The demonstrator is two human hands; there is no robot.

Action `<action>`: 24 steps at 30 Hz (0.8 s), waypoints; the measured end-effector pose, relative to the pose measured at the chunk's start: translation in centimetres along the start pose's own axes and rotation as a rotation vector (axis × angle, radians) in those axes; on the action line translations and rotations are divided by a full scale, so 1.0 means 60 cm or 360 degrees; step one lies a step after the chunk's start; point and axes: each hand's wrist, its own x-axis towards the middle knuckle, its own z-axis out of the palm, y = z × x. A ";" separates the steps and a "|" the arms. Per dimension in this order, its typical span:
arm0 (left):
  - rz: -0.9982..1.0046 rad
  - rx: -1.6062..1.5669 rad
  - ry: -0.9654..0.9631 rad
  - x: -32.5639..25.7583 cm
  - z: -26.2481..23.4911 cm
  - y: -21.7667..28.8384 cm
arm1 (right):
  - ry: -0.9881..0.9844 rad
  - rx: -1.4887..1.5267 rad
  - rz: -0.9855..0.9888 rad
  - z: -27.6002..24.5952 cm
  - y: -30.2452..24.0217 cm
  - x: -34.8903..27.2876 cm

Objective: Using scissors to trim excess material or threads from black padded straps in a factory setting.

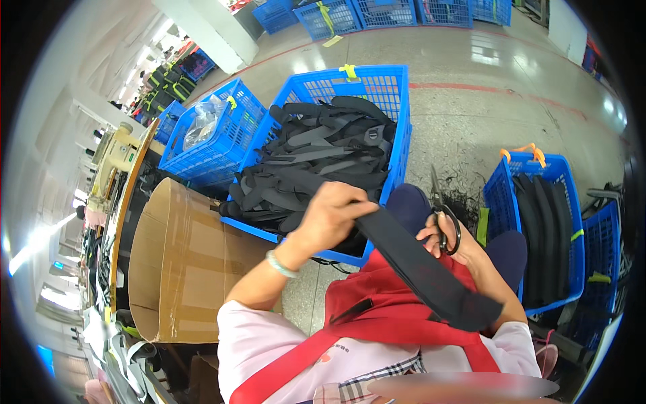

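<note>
The floor (437,128) here is grey speckled terrazzo, shiny toward the far side, where red lines (457,87) cross it. Dark clippings (464,196) lie scattered right of the middle. I see a row of blue plastic crates (385,13) standing on it at the far side, and a yellowish scrap (332,41) lying just before them.

The left hand (330,215) grips one end of a black strap (417,269) that slants across the red apron (353,296) toward the near right, while the right hand (465,244) holds scissors (437,192), blades pointing far. Farther off, a blue crate (402,128) brims with black pieces (316,148); a cardboard box (185,262) stands left, a strip-filled blue basket (503,205) right.
</note>
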 end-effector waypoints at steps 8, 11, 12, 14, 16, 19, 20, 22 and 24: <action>-0.0027 0.0064 -0.0071 0.031 0.082 0.105 | -0.0111 -0.0111 -0.0109 0.057 0.023 -0.075; -0.0505 -0.0072 0.0341 0.000 0.109 0.139 | 0.0122 -0.0186 -0.0376 0.043 0.010 -0.078; -0.0660 -0.0427 0.0456 -0.022 0.120 0.141 | 0.0179 -0.0293 -0.0464 0.042 0.000 -0.071; -0.1259 -0.1551 0.0412 -0.040 0.163 0.155 | 0.0247 -0.0469 -0.0613 0.053 -0.024 -0.058; -0.1636 -0.2364 0.0161 -0.035 0.184 0.178 | 0.0369 -0.0567 -0.0800 0.071 -0.022 -0.034; -0.1696 -0.2596 0.0060 -0.020 0.195 0.177 | 0.0321 -0.0549 -0.0684 0.078 -0.015 -0.005; -0.1587 -0.2618 0.0132 -0.013 0.195 0.172 | 0.0420 -0.0584 -0.0808 0.074 -0.016 0.002; -0.1614 -0.2601 0.0192 -0.012 0.192 0.156 | 0.0485 -0.0691 -0.0872 0.048 -0.030 -0.008; -0.1627 -0.2573 0.0229 -0.014 0.196 0.133 | 0.0465 -0.0639 -0.0764 0.015 -0.029 -0.021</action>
